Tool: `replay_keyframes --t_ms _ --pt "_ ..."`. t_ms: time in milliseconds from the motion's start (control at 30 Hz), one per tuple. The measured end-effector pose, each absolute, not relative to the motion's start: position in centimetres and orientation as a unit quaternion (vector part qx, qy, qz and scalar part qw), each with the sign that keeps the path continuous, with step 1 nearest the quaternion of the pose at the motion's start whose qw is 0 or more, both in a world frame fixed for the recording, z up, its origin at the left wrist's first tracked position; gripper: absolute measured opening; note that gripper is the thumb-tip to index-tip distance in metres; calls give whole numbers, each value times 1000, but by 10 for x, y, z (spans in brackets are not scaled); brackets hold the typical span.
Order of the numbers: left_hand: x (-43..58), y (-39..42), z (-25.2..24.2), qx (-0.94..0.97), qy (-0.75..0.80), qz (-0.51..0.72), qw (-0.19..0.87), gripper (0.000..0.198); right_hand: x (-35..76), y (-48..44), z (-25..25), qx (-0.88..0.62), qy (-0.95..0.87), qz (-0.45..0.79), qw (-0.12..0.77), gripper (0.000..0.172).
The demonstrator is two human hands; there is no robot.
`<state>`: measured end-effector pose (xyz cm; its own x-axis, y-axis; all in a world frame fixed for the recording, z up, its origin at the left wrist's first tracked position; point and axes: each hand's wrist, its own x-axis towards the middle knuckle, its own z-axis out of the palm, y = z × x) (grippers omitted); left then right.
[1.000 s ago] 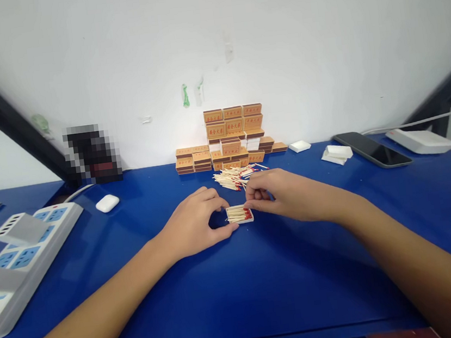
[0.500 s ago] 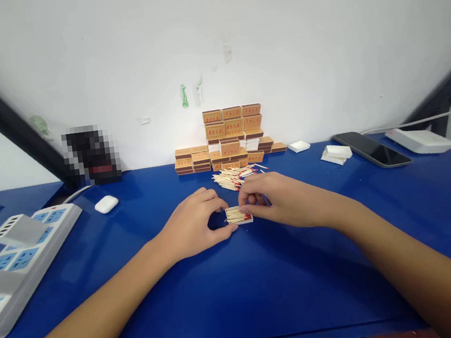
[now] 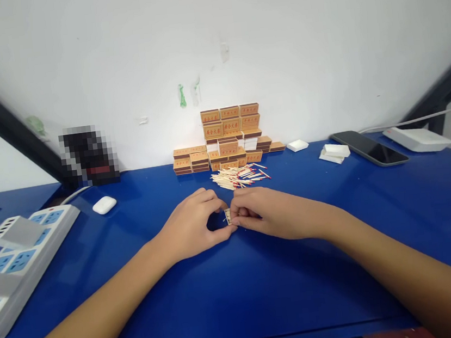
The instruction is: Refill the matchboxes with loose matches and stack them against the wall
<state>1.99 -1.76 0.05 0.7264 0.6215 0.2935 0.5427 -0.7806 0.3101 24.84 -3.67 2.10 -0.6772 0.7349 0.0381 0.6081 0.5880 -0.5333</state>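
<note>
A small white matchbox tray (image 3: 227, 218) with matches in it lies on the blue table (image 3: 241, 298). My left hand (image 3: 199, 224) grips its left end between thumb and forefinger. My right hand (image 3: 262, 214) covers most of the tray from the right, its thumb and fingers pinched together over the matches. What sits between those fingertips is hidden. Just beyond my hands lies a loose pile of matches (image 3: 230, 177) with red heads. Behind it, stacked matchboxes (image 3: 232, 127) stand against the wall.
To the right are empty white trays (image 3: 297, 145), more white trays (image 3: 333, 152), a dark phone (image 3: 368, 147) and a white box (image 3: 417, 139). At left lie a white earbud case (image 3: 104, 205) and a large power strip (image 3: 25, 251). A blurred dark object (image 3: 90, 155) stands behind.
My right hand has moved left and slightly down, now hiding most of the tray and uncovering more of the match pile. My left hand keeps its hold. The view has shifted slightly.
</note>
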Motion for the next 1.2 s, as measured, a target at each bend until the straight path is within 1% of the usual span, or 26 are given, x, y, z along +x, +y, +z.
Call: replay_keyframes --t_ms 267,533,733,967,1200 --pt "20 -18 0 924 309 202 100 21 251 -35 21 -397 -876 237 134 14" --pt "20 -17 0 923 314 201 91 25 258 -32 21 -398 -890 152 159 13" --pt "21 -17 0 921 322 197 94 25 260 -29 20 -402 -890 167 133 14" --pt "19 -18 -1 919 324 201 97 25 266 -29 23 -419 -880 193 110 10" --pt "20 -19 1 923 318 194 93 25 261 -30 23 -402 -885 188 141 9"
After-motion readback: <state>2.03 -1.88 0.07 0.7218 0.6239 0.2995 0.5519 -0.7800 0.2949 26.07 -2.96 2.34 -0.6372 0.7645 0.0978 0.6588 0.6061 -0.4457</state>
